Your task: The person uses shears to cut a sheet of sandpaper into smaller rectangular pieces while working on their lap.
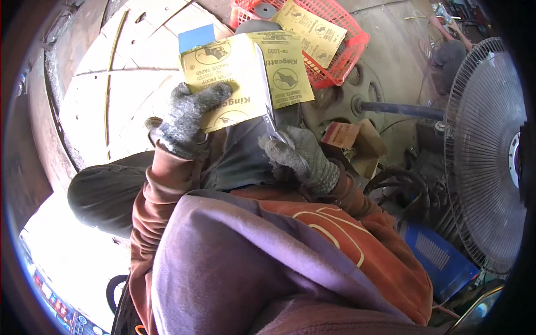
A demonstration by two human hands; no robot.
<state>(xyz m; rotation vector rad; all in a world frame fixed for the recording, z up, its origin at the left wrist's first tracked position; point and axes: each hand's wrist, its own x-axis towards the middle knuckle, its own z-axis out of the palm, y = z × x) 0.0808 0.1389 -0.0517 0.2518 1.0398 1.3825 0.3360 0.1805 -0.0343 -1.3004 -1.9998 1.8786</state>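
My left hand (190,114), in a grey knit glove, is closed on the lower left edge of a yellow-backed sandpaper sheet (226,95), its thumb lying on top. In my gloved right hand (304,159) are metal scissors (270,118), gripped by the handles. Their long blades run up along the sheet, between its larger left part and a narrower right part (286,72). Whether these two parts are still joined at the top, I cannot tell. The paper is above my lap, and a blue flat piece (196,38) shows behind its upper left corner.
Beyond the paper stands a red plastic basket (360,42) with more sandpaper sheets (312,34) and a grey disc (264,10). To the right are an open cardboard box (369,148), a large fan (486,156) and a blue case (438,262). Another person (449,56) is at the far right.
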